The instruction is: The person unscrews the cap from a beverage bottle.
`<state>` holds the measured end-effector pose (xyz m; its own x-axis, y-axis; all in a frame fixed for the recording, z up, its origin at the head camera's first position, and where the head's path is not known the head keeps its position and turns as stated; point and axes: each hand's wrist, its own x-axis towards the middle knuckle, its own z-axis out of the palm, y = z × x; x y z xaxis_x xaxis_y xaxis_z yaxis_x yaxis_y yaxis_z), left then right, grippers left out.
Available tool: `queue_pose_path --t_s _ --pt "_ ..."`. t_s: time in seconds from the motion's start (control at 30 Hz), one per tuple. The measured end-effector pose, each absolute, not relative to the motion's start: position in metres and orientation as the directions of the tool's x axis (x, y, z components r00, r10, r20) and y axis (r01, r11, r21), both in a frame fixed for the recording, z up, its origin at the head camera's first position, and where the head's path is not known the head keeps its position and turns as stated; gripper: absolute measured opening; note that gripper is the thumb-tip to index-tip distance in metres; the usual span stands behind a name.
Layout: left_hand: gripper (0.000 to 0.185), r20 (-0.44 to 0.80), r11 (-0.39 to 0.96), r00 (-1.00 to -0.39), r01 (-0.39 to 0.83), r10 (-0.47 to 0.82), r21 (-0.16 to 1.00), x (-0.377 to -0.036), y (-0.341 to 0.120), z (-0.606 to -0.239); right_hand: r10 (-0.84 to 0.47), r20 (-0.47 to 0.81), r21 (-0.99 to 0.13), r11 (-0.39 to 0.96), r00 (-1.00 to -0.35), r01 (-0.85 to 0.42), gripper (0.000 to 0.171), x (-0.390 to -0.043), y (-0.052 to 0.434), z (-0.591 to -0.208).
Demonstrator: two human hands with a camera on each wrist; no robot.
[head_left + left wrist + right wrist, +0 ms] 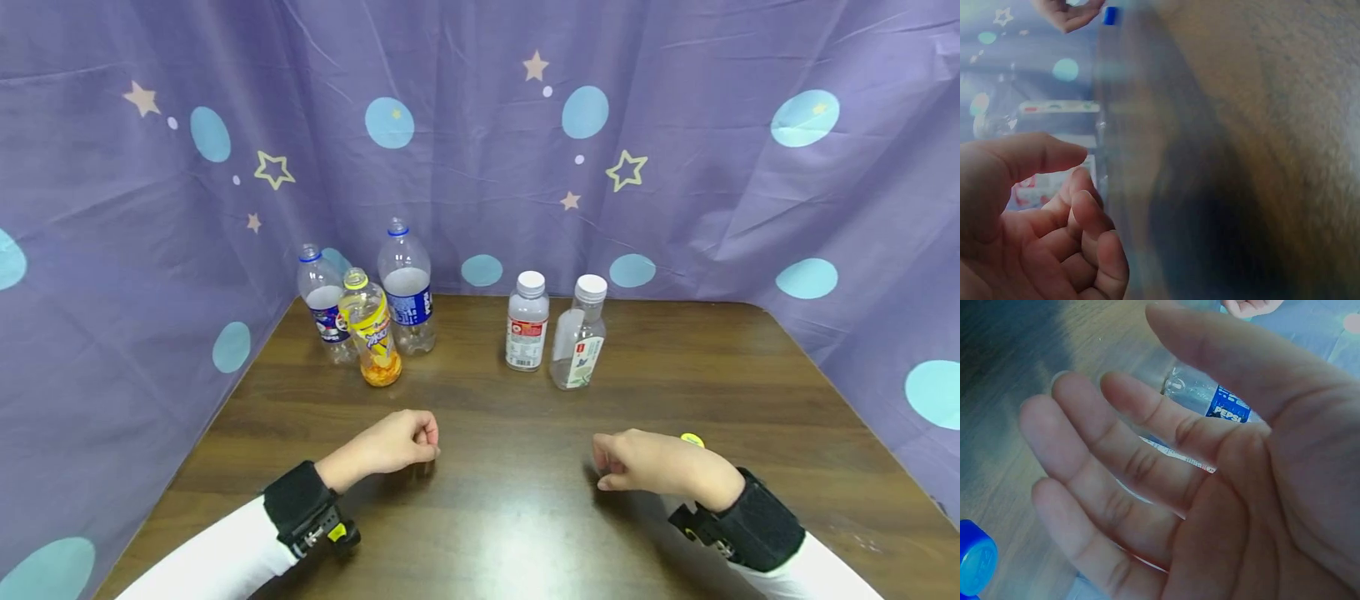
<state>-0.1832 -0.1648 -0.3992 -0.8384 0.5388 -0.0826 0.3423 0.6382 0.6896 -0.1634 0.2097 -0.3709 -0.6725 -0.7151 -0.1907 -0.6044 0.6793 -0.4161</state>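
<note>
From the head camera, both hands sit low on the dark wooden table (525,517), well apart from each other. The left hand (393,443) is loosely curled with nothing in it, and the right hand (645,461) is curled the same way, also holding nothing; a small yellow cap (692,439) peeks out just behind its knuckles. Further back are five bottles in two groups, none touched: on the left a short Pepsi bottle (324,304), a yellow-labelled bottle (371,337) just in front of it, and a taller blue-labelled bottle (407,287) beside that. Nearer the middle stand two clear bottles with white caps, one upright with a red-and-white label (527,322), one with a green-and-white label (581,333) just beside it. Nothing stands between the hands and the bottles. A purple cloth (480,142) with blue dots and stars wraps round the back and sides. The left wrist view is pretty blurry: fingers (1094,212) relaxed and half curled around nothing, table grain filling the right side, a blue cap (1110,15) near the top edge. The right wrist view shows an open palm with fingers (1116,456) spread, the Pepsi label showing past them, and another blue cap (975,556) at the lower left corner.
</note>
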Motion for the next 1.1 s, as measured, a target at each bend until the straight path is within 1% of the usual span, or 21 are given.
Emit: queue_pose_path --t_s 0.2,0.33,0.4,0.43,0.47,0.53,0.6,0.63,0.7,0.73,0.8,0.9,1.0,1.1 --pt "0.013 -0.171 0.668 -0.781 0.372 0.601 0.645 -0.192 -0.149 -0.403 -0.702 -0.197 -0.411 0.693 -0.684 -0.592 0.020 -0.163 0.213 -0.372" --pt "0.018 -0.242 0.728 -0.755 0.411 0.609 0.549 -0.208 -0.134 -0.387 -0.697 -0.194 -0.408 0.697 -0.690 -0.589 0.020 -0.161 0.216 -0.371" --pt "0.022 -0.251 0.758 -0.767 0.420 0.590 0.499 -0.221 -0.123 -0.372 -0.692 -0.194 -0.406 0.702 -0.695 -0.585 0.020 -0.160 0.217 -0.371" --pt "0.027 -0.227 0.771 -0.790 0.418 0.570 0.481 -0.228 -0.117 -0.365 -0.689 -0.196 -0.405 0.704 -0.697 -0.583 0.020 -0.160 0.217 -0.370" --pt "0.034 -0.179 0.774 -0.818 0.413 0.547 0.480 -0.237 -0.111 -0.360 -0.686 -0.199 -0.406 0.708 -0.700 -0.578 0.020 -0.160 0.218 -0.370" --pt "0.060 -0.039 0.765 -0.889 0.370 0.457 0.528 -0.255 -0.097 -0.352 -0.676 -0.211 -0.411 0.717 -0.706 -0.563 0.020 -0.160 0.218 -0.369" --pt "0.091 0.135 0.705 -0.935 0.338 0.329 0.624 -0.274 -0.085 -0.351 -0.666 -0.229 -0.416 0.726 -0.710 -0.547 0.020 -0.160 0.219 -0.369" --pt "0.105 0.218 0.650 -0.939 0.343 0.268 0.678 -0.284 -0.080 -0.353 -0.661 -0.238 -0.416 0.731 -0.711 -0.541 0.019 -0.160 0.219 -0.368" --pt "0.125 0.313 0.526 -0.936 0.351 0.164 0.774 -0.301 -0.070 -0.360 -0.654 -0.246 -0.413 0.738 -0.715 -0.533 0.019 -0.161 0.220 -0.368" --pt "0.130 0.337 0.464 -0.932 0.359 0.133 0.810 -0.309 -0.066 -0.364 -0.656 -0.244 -0.407 0.738 -0.715 -0.538 0.020 -0.161 0.220 -0.368" --pt "0.135 0.344 0.354 -0.933 0.359 0.108 0.863 -0.321 -0.058 -0.374 -0.657 -0.237 -0.399 0.737 -0.716 -0.545 0.020 -0.161 0.221 -0.369" --pt "0.137 0.290 0.244 -0.947 0.317 0.139 0.917 -0.334 -0.047 -0.389 -0.666 -0.216 -0.395 0.728 -0.714 -0.560 0.020 -0.162 0.221 -0.371" --pt "0.136 0.227 0.191 -0.952 0.266 0.203 0.945 -0.340 -0.038 -0.404 -0.663 -0.219 -0.405 0.730 -0.716 -0.551 0.020 -0.161 0.220 -0.372" --pt "0.131 0.204 0.189 -0.946 0.254 0.251 0.948 -0.345 -0.028 -0.416 -0.663 -0.217 -0.411 0.727 -0.716 -0.549 0.019 -0.159 0.222 -0.374"
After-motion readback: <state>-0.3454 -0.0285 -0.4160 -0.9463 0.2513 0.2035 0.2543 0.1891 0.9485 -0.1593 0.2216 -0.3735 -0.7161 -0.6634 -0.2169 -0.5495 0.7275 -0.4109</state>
